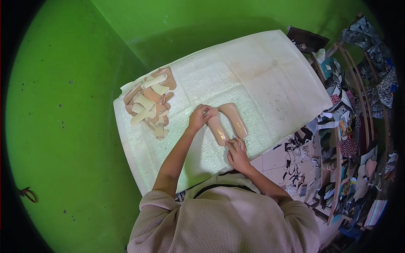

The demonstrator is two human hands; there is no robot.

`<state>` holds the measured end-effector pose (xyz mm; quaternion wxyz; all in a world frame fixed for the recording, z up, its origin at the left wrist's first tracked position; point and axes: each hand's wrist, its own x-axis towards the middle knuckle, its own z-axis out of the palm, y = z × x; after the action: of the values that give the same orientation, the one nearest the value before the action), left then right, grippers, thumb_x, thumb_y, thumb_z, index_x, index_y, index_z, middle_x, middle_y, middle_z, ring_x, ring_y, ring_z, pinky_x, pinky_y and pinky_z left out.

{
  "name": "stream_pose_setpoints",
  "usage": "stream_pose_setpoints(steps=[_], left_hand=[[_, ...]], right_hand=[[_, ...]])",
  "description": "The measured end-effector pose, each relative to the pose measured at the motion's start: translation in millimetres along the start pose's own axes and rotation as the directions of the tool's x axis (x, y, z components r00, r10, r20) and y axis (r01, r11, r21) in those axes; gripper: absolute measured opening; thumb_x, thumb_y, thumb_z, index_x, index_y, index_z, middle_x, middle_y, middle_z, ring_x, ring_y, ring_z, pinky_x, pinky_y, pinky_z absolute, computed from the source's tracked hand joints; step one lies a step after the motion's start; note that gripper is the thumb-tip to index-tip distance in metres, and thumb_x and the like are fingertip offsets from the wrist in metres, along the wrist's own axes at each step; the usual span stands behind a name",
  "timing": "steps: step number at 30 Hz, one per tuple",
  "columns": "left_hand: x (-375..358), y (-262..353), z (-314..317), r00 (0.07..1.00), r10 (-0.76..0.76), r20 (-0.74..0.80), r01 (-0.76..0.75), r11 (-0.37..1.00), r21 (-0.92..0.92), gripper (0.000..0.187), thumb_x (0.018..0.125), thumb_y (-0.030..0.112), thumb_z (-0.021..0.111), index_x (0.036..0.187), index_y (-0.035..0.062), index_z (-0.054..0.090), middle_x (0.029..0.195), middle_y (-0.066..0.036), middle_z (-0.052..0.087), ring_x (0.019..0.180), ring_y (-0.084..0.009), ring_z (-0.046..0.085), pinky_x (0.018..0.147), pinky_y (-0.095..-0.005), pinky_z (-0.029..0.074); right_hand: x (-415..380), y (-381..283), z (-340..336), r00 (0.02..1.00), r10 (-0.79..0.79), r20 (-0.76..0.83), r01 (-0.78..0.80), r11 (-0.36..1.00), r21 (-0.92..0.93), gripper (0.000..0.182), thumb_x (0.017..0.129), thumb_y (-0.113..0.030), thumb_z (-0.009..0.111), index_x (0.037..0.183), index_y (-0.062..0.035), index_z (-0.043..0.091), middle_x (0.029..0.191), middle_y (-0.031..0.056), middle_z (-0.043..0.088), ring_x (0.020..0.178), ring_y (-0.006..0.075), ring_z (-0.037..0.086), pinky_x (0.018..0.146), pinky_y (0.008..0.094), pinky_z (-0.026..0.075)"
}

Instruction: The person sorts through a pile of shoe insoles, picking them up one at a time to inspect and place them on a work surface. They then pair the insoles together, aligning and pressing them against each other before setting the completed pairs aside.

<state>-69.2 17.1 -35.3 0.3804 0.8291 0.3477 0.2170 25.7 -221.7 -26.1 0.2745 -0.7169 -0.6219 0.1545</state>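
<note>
Two beige shoe insoles [217, 130] with gold lettering near the heel lie side by side on the white-covered table. My left hand [199, 118] grips the wide toe end of the left one, thumb and fingers closed on its edge. At the heel end of that same insole, my right hand [237, 152] has its fingers bent around the tip. The right-hand insole [234, 119] lies just beyond my right fingertips, and neither hand appears to grip it. Parts of the left insole's two ends are hidden under my fingers.
A loose pile of tan and cream insoles [145, 105] sits on the table's left side. The white table cover [270, 63] is creased. A green wall [63, 126] borders the left and back. Racks of material scraps [346, 139] stand at right, with scraps on the floor.
</note>
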Motion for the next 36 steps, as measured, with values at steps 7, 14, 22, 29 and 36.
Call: stream_pose_setpoints(steps=[7, 14, 22, 29, 36], left_hand=[[-1, -2, 1, 1.0, -0.018, 0.017, 0.018, 1.0, 0.006, 0.033, 0.07, 0.022, 0.072, 0.096, 0.0061, 0.059, 0.092, -0.009, 0.058, 0.087, -0.0233, 0.058, 0.074, -0.0326, 0.047], [-5, 4, 1, 0.999, -0.027, -0.02, 0.028, 0.999, 0.02, 0.039, 0.07, 0.023, 0.072, 0.103, 0.0087, 0.057, 0.093, -0.009, 0.058, 0.089, -0.0223, 0.059, 0.074, -0.0321, 0.047], [-6, -12, 5, 0.997, -0.065, 0.042, 0.063, 0.997, 0.054, 0.04, 0.073, 0.031, 0.07, 0.102, 0.005, 0.059, 0.095, -0.011, 0.059, 0.089, -0.0255, 0.058, 0.076, -0.0335, 0.047], [-9, -13, -3, 0.993, -0.078, 0.092, 0.075, 0.997, 0.037, 0.041, 0.075, 0.031, 0.069, 0.103, 0.0031, 0.059, 0.097, -0.012, 0.058, 0.092, -0.0264, 0.058, 0.078, -0.0331, 0.046], [-5, -26, 5, 0.994, -0.051, 0.099, 0.04, 0.994, 0.106, 0.044, 0.076, 0.034, 0.068, 0.103, 0.0, 0.058, 0.096, -0.016, 0.055, 0.087, -0.025, 0.056, 0.076, -0.0317, 0.046]], right_hand=[[0, 0, 0, 1.0, -0.003, 0.004, 0.003, 1.0, -0.003, 0.048, 0.075, -0.008, 0.055, 0.122, -0.0024, 0.046, 0.119, 0.0163, 0.041, 0.12, 0.0383, 0.028, 0.101, 0.0475, 0.023], [0, 1, 4, 1.0, 0.0, -0.013, 0.0, 1.0, 0.005, 0.049, 0.074, -0.007, 0.055, 0.122, -0.0024, 0.047, 0.118, 0.0169, 0.041, 0.119, 0.0392, 0.028, 0.101, 0.0482, 0.023], [0, 1, 4, 0.999, 0.005, -0.042, -0.005, 1.0, -0.009, 0.046, 0.074, -0.007, 0.056, 0.12, -0.0036, 0.049, 0.12, 0.0199, 0.038, 0.121, 0.041, 0.025, 0.102, 0.0504, 0.021], [2, -1, 4, 0.999, 0.04, 0.018, -0.039, 0.999, -0.013, 0.048, 0.075, -0.01, 0.055, 0.122, -0.0056, 0.045, 0.124, 0.0166, 0.037, 0.124, 0.04, 0.022, 0.101, 0.0595, 0.013], [4, -2, 2, 0.999, 0.044, 0.027, -0.043, 0.998, -0.044, 0.05, 0.075, -0.011, 0.055, 0.123, -0.0053, 0.042, 0.125, 0.0174, 0.036, 0.124, 0.0399, 0.022, 0.101, 0.0601, 0.013]])
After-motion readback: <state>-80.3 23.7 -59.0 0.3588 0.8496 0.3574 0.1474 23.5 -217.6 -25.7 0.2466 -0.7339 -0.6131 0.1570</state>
